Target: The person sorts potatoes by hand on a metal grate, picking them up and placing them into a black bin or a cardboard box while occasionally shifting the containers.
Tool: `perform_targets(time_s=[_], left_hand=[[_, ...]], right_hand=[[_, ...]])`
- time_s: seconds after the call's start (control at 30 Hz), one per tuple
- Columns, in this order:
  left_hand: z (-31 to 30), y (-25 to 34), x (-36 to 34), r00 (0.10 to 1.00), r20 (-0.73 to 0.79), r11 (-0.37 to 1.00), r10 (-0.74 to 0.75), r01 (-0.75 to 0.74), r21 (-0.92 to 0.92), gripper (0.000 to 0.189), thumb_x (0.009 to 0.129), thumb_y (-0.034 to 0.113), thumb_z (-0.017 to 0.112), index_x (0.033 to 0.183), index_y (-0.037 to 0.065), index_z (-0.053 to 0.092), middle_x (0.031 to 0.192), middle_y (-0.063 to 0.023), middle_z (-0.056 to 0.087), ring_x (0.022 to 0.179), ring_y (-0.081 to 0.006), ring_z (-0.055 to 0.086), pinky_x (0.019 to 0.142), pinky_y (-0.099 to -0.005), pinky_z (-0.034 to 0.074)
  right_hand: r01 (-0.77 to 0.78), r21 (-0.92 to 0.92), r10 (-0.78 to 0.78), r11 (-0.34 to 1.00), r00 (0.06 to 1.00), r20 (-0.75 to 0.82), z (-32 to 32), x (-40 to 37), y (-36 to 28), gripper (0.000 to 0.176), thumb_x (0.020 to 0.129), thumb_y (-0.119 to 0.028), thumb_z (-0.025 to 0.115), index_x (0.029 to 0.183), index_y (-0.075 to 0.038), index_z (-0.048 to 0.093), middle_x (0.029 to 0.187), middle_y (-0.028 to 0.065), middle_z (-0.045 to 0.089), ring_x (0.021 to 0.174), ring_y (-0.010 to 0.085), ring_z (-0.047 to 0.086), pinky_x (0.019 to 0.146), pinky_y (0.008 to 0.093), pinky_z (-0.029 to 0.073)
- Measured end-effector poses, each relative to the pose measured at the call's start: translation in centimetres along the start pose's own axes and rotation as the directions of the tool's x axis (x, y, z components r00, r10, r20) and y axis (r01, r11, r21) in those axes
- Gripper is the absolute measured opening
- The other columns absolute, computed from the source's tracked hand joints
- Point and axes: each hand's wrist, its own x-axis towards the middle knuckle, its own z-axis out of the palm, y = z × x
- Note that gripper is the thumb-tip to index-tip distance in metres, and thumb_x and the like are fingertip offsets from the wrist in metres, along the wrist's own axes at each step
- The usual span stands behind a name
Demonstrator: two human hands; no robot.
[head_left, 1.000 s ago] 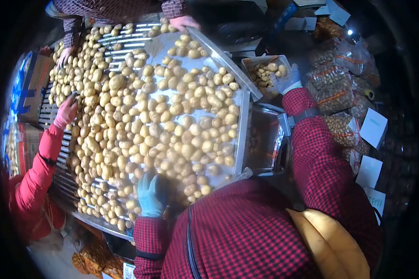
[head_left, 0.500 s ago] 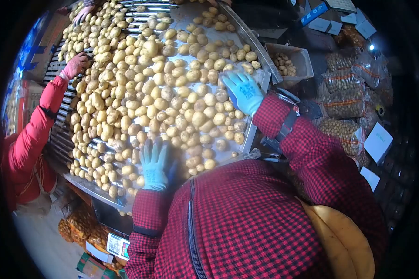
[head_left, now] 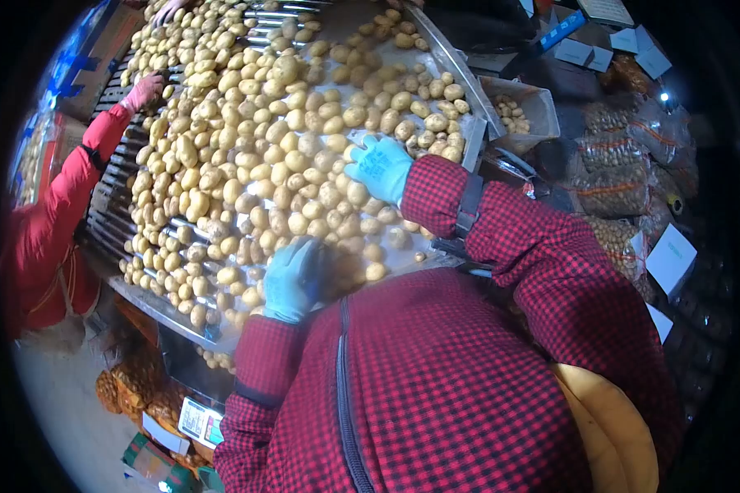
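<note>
Many pale yellow potatoes [head_left: 279, 172] lie spread over a metal sorting table [head_left: 436, 261]. My right hand [head_left: 380, 168], in a light blue glove, rests among the potatoes on the right side, its fingers somewhat apart and bent at the tips. Close to my body at the near edge is my left hand [head_left: 292, 279], in a matching glove, beside several potatoes. Its fingers are blurred and turned away, so whether they hold anything is hidden.
At left, a co-worker's pink-gloved hand [head_left: 144, 92] touches potatoes over the metal rollers [head_left: 111, 193]; another gloved hand [head_left: 166, 11] shows at the top. A bin [head_left: 543, 111] with potatoes stands right of the table. Filled bags [head_left: 612, 185] and a scale [head_left: 201, 422] are nearby.
My right hand has moved left and inward from the table's right edge, pushing potatoes. My left hand has shifted slightly right and its fingers no longer show spread. The view has shifted a little.
</note>
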Motion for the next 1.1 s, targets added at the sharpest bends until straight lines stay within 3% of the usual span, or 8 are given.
perform_targets(time_s=[0.27,0.47,0.53,0.6,0.67,0.87,1.03,1.1], left_hand=[[-1.0,-1.1,-3.7,0.945,-0.227,0.972,-0.235,0.234,-0.031,0.022,0.090,0.015,0.067,0.108,0.002,0.070,0.106,-0.0175,0.071,0.096,-0.0336,0.068,0.087,-0.0407,0.053],[-0.4,-2.4,-7.2,0.916,-0.112,0.921,-0.384,0.371,-0.122,0.025,0.092,0.015,0.067,0.113,0.002,0.070,0.111,-0.0170,0.070,0.105,-0.0310,0.067,0.093,-0.0396,0.051],[0.2,-3.0,-8.4,0.904,-0.161,0.910,-0.397,0.365,-0.195,0.026,0.092,0.015,0.070,0.115,0.002,0.070,0.110,-0.0137,0.071,0.105,-0.0255,0.067,0.093,-0.0353,0.051],[0.1,-3.2,-8.8,0.904,-0.114,0.895,-0.412,0.378,-0.238,0.029,0.089,0.013,0.068,0.116,0.004,0.069,0.115,-0.0169,0.070,0.109,-0.0319,0.065,0.099,-0.0414,0.048],[0.6,-4.0,-9.0,0.914,-0.122,0.912,-0.387,0.360,-0.195,0.027,0.090,0.014,0.067,0.115,0.004,0.069,0.114,-0.0170,0.070,0.109,-0.0326,0.065,0.098,-0.0412,0.049],[-0.3,-2.9,-7.3,0.925,-0.074,0.922,-0.373,0.360,-0.145,0.030,0.096,0.029,0.059,0.111,0.005,0.069,0.109,-0.0161,0.069,0.104,-0.0354,0.064,0.094,-0.0435,0.049],[-0.8,-4.0,-6.3,0.950,-0.023,0.950,-0.313,0.312,-0.034,0.029,0.095,0.029,0.059,0.115,0.009,0.068,0.104,-0.0160,0.069,0.099,-0.0360,0.064,0.088,-0.0457,0.050],[-0.9,-4.6,-6.3,0.932,0.020,0.931,-0.362,0.363,-0.047,0.028,0.094,0.020,0.062,0.116,0.005,0.069,0.111,-0.0151,0.069,0.105,-0.0310,0.065,0.095,-0.0407,0.048]], right_hand=[[-0.006,-0.080,0.030,0.997,0.952,0.306,-4.6,1.6,0.0,0.029,0.087,-0.014,0.062,0.113,-0.017,0.072,0.114,0.0059,0.069,0.107,0.0269,0.068,0.079,0.0457,0.057],[-0.072,0.153,0.037,0.986,0.975,0.221,-2.5,2.2,3.1,0.031,0.082,-0.021,0.067,0.112,-0.018,0.070,0.111,0.0108,0.070,0.105,0.0277,0.069,0.084,0.0455,0.055],[-0.287,0.626,0.158,0.725,0.954,0.254,-3.6,0.0,6.4,0.047,0.083,-0.031,0.075,0.123,-0.009,0.065,0.110,0.0105,0.071,0.102,0.0261,0.070,0.084,0.0377,0.056],[-0.120,0.949,0.303,0.293,0.953,0.027,-0.4,-2.7,9.9,0.048,0.087,-0.029,0.075,0.125,-0.004,0.063,0.104,0.0084,0.070,0.097,0.0199,0.069,0.079,0.0303,0.055],[-0.046,0.979,0.516,-0.199,0.845,0.144,-2.2,-7.1,11.4,0.043,0.091,-0.025,0.071,0.125,0.001,0.062,0.101,0.0064,0.068,0.093,0.0146,0.067,0.073,0.0249,0.053],[0.108,0.839,0.761,-0.534,0.494,0.420,1.4,-16.7,21.2,0.029,0.097,-0.034,0.061,0.111,-0.009,0.064,0.099,0.0118,0.070,0.079,0.0192,0.067,0.057,0.0291,0.051],[0.279,0.807,0.831,-0.520,0.384,0.403,6.0,-19.5,27.5,0.025,0.095,-0.031,0.061,0.112,-0.013,0.062,0.098,0.0083,0.067,0.088,0.0228,0.065,0.073,0.0532,0.055],[-0.091,0.992,0.906,-0.085,0.407,0.115,11.7,-18.7,30.9,0.028,0.095,-0.031,0.061,0.115,-0.012,0.062,0.098,0.0083,0.067,0.088,0.0230,0.065,0.074,0.0509,0.056]])
